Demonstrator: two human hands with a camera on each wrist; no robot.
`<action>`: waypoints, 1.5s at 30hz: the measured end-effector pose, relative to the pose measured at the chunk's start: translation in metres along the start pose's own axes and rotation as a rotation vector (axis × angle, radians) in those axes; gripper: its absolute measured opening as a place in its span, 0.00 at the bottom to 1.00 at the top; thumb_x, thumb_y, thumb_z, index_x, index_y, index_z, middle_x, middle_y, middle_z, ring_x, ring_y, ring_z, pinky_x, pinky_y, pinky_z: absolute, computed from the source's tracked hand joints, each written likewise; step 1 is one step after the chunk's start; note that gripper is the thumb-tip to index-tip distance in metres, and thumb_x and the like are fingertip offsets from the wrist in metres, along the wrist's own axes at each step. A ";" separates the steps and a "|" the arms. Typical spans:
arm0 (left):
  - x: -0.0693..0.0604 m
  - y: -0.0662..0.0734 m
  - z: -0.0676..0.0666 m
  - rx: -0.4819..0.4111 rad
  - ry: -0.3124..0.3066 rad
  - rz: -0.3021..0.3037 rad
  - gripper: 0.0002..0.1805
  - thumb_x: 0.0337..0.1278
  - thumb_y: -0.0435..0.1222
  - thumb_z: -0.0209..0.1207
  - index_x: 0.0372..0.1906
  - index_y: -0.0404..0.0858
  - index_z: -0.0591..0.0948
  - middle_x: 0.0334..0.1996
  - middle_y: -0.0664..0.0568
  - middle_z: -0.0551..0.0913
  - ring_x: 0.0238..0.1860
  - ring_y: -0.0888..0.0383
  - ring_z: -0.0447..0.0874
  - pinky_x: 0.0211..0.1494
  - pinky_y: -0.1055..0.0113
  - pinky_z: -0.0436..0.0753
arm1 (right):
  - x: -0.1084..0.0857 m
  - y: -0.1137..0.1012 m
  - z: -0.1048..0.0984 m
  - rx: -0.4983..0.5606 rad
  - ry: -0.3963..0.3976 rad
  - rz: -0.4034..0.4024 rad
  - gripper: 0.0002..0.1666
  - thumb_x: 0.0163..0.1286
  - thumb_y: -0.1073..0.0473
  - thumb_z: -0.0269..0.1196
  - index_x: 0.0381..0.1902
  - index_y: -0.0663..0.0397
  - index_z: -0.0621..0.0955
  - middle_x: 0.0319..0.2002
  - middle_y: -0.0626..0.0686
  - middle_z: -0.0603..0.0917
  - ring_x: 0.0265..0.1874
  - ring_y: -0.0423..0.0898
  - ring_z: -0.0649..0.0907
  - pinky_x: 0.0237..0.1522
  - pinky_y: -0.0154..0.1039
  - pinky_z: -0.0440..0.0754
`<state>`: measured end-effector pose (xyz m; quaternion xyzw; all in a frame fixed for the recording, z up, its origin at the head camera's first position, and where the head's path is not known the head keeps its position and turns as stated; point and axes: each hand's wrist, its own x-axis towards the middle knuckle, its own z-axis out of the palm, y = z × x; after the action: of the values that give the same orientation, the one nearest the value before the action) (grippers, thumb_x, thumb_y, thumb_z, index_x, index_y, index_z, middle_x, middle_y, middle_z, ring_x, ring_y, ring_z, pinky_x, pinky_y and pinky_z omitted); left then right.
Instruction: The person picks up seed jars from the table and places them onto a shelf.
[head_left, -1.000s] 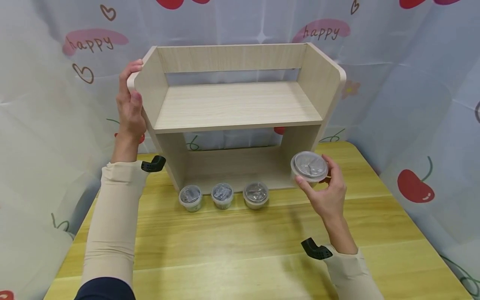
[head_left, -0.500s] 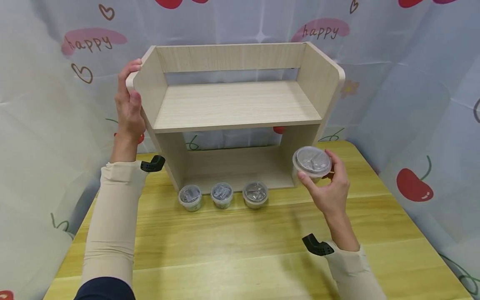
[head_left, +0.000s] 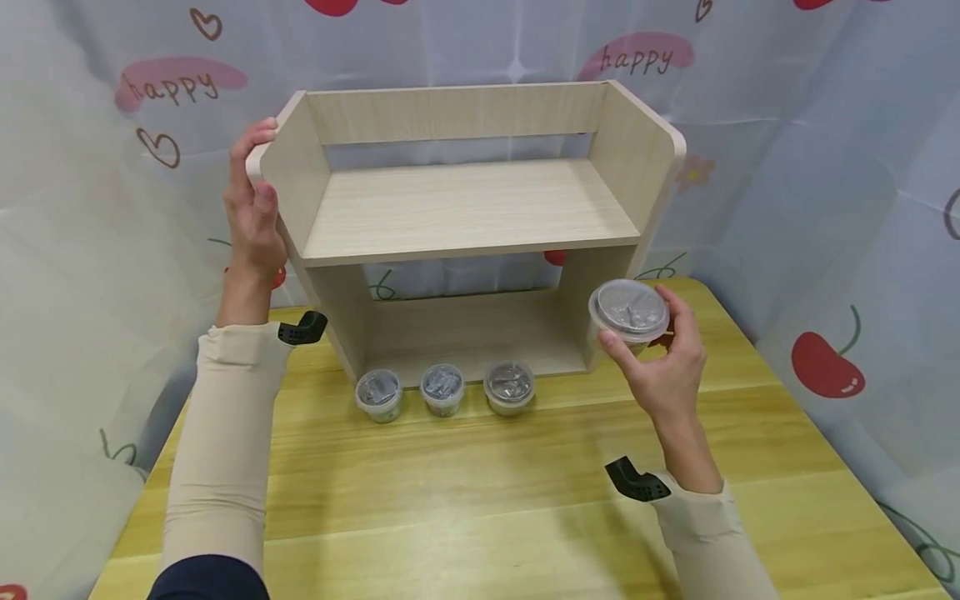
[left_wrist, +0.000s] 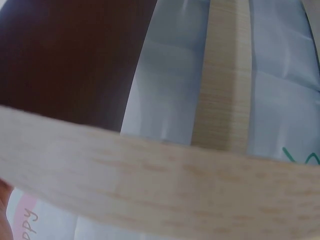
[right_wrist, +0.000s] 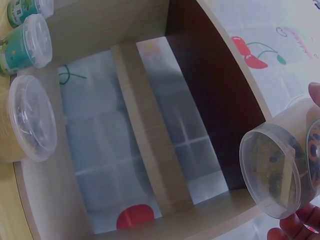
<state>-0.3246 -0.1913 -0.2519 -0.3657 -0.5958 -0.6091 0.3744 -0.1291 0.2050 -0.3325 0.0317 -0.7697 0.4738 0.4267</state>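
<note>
My left hand [head_left: 253, 212] grips the upper left side panel of a pale wooden two-tier shelf [head_left: 472, 208]. In the left wrist view the panel's edge [left_wrist: 165, 185] crosses close to the camera, and most of that hand is out of sight. My right hand [head_left: 667, 367] holds a round clear plastic tub [head_left: 632, 310] with a lid, thumb on the near side and fingers behind it. This tub hangs in the air before the shelf's lower right corner. Three smaller lidded tubs, a left one [head_left: 378, 395], a middle one [head_left: 442, 389] and a right one [head_left: 510, 387], stand in a row.
The row of tubs stands on the wooden table [head_left: 450, 500], along the front edge of the shelf's bottom board [head_left: 480, 333]. A printed cloth backdrop [head_left: 810, 183] hangs behind and at both sides. In the right wrist view the shelf's crossbar [right_wrist: 145, 125] spans its open back.
My right hand has lifted the tub a little and shifted it slightly right. The left hand keeps its grip on the shelf, and the row of tubs stays put.
</note>
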 end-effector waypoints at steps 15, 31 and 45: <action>0.003 0.001 0.001 0.021 0.004 0.007 0.52 0.47 0.71 0.57 0.57 0.27 0.70 0.62 0.42 0.72 0.48 0.51 0.74 0.46 0.70 0.74 | 0.011 0.009 0.002 0.030 0.017 -0.012 0.44 0.46 0.61 0.73 0.61 0.73 0.72 0.49 0.64 0.80 0.40 0.34 0.75 0.36 0.26 0.71; 0.001 0.000 -0.001 0.038 0.001 -0.001 0.52 0.47 0.71 0.56 0.58 0.27 0.69 0.62 0.43 0.72 0.49 0.51 0.73 0.46 0.70 0.75 | 0.024 0.026 0.005 0.061 0.019 -0.045 0.48 0.44 0.54 0.76 0.63 0.66 0.74 0.46 0.42 0.79 0.40 0.38 0.77 0.35 0.27 0.72; 0.001 0.000 0.001 0.033 0.006 0.007 0.51 0.48 0.70 0.56 0.57 0.26 0.68 0.62 0.43 0.72 0.49 0.51 0.74 0.47 0.70 0.75 | 0.033 0.006 0.010 0.089 0.038 -0.039 0.45 0.47 0.56 0.74 0.62 0.70 0.73 0.46 0.41 0.78 0.40 0.36 0.76 0.36 0.27 0.71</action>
<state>-0.3250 -0.1904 -0.2514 -0.3598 -0.6035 -0.5988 0.3844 -0.1587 0.2130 -0.3164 0.0563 -0.7388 0.4997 0.4487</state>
